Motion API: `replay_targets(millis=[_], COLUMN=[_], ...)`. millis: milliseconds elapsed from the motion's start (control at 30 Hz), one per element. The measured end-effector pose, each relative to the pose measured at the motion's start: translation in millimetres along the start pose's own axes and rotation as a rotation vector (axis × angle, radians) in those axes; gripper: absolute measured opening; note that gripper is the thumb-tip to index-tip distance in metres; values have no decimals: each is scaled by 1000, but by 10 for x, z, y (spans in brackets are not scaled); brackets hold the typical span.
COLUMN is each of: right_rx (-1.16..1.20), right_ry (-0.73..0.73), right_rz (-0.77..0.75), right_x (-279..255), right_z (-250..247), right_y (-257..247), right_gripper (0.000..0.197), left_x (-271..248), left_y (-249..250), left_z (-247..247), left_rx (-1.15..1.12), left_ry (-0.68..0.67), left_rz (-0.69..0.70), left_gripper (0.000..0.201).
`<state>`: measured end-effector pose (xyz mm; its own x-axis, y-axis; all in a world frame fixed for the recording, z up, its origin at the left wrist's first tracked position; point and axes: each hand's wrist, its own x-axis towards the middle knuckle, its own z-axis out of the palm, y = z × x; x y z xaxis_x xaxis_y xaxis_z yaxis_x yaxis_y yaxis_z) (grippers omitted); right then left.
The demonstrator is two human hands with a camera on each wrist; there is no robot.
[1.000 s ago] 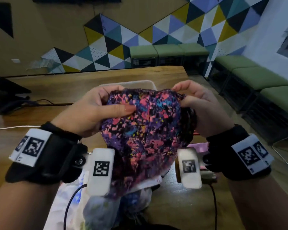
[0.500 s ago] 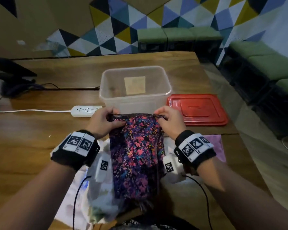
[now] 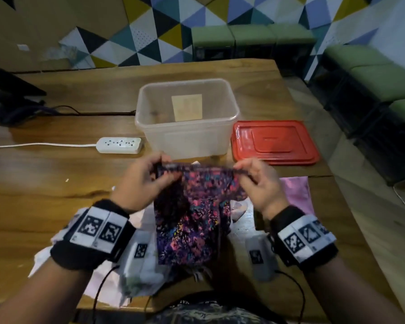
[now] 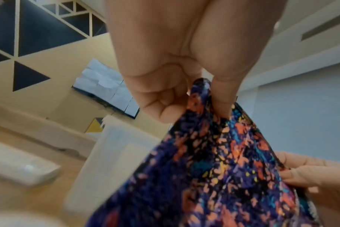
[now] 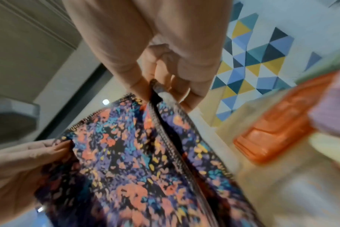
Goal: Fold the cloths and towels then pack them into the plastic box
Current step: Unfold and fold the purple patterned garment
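A dark cloth with a pink, purple and blue speckled print [image 3: 192, 218] hangs over the near part of the wooden table [image 3: 45, 195]. My left hand [image 3: 147, 181] pinches its top left corner and my right hand [image 3: 250, 178] pinches its top right corner, stretching the upper hem between them. The left wrist view shows my thumb and fingers closed on the cloth [image 4: 223, 161]. The right wrist view shows my fingers gripping the cloth's stitched edge [image 5: 161, 95]. The clear plastic box [image 3: 187, 136] stands just beyond the hands, holding only a paper label.
A red lid [image 3: 274, 143] lies right of the box. A white power strip [image 3: 119, 145] with its cord lies to the left. A pink cloth [image 3: 297, 192] and a heap of pale cloths [image 3: 136, 265] lie under my arms. Green benches [image 3: 384, 73] line the wall.
My hands came down from in front of my face to table height, then spread apart, pulling the cloth's top edge wider. The view tilted down onto the box and lid.
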<state>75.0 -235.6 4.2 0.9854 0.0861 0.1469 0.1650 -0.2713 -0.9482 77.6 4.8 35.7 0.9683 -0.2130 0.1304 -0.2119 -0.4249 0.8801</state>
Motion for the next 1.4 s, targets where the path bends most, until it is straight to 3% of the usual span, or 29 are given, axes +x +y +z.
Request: replay_targets(millis=[67, 167, 233, 300, 333, 400, 467, 567, 633, 700, 767, 833, 1000, 1100, 1167, 1267, 1333, 1400], right_rx=[27, 141, 166, 150, 133, 134, 181, 215, 229, 181, 109, 61, -16, 0, 180, 409, 439, 466], right_ry=[67, 87, -12, -162, -228, -287, -243, -112, -185, -402, -524, -501, -466, -433, -349, -178, -133, -119], right_rz=[-156, -246, -277, -339, -363, -393, -396, -316, -140, 2, 102, 181, 198, 269, 332, 436, 490, 545], right_x=[151, 237, 236, 222, 217, 214, 196, 144, 66, -37, -114, -144, -135, -163, -178, -239, -257, -252], right_z=[-110, -244, -262, -196, -133, -23, -13, -200, -325, -310, -150, 17, 205, 174, 95, 6, 39, 146], right_y=[-303, -678, -882, -1030, -1088, -1161, -1166, -972, -740, -506, -248, -50, 230, 410, 516, 669, 802, 842], right_gripper=[25, 22, 25, 31, 32, 31, 29, 33, 44, 53, 66, 68, 58, 41, 36, 4, 24, 22], left_x=[119, 167, 126, 87, 85, 119, 182, 250, 258, 260, 259, 271, 230, 184, 152, 24, -142, -296], left_y=[247, 558, 713, 903, 1003, 1168, 1198, 1195, 1223, 1275, 1320, 1326, 1376, 1270, 1017, 319, -259, -701], left_z=[-61, -170, -283, -328, -300, -153, -9, 53, 53, 65, 85, 79, -49, -240, -380, -468, -497, -503], left_rx=[-68, -146, 80, 416, 476, 369, 217, 193, 128, 48, -6, -50, -116, -195, -277, -255, -104, -12], left_ry=[67, 83, 45, -24, -74, -206, -236, -156, -171, -231, -293, -333, -314, -196, -87, 186, 254, 235], left_rz=[65, 101, 99, 182, 249, 291, 248, 190, 156, 171, 175, 165, 182, 99, -13, -268, -492, -673], left_gripper=[14, 25, 40, 69, 84, 94, 83, 58, 45, 33, 33, 38, 25, 27, 33, 11, 9, 16])
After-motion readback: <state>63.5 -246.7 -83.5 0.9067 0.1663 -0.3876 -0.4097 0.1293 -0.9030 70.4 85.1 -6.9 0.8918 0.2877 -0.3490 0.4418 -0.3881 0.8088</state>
